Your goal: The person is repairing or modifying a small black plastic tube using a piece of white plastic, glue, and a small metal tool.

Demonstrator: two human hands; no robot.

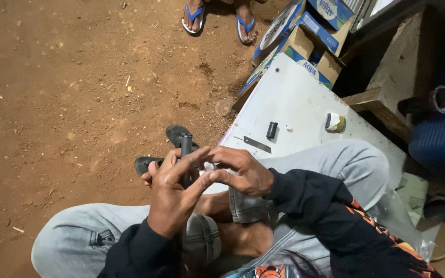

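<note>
2 grips [173, 193] [240, 172], 1 dark tube [186, 145]

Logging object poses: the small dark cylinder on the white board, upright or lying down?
Upright, as far as the view shows. The small dark cylinder stands on end on the white board, beside the flat metal blade, apart from both hands.

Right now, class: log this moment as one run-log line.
left hand: grips dark tube upright | right hand: fingertips at tube | white board: small black cylinder, flat blade, tape roll
</note>
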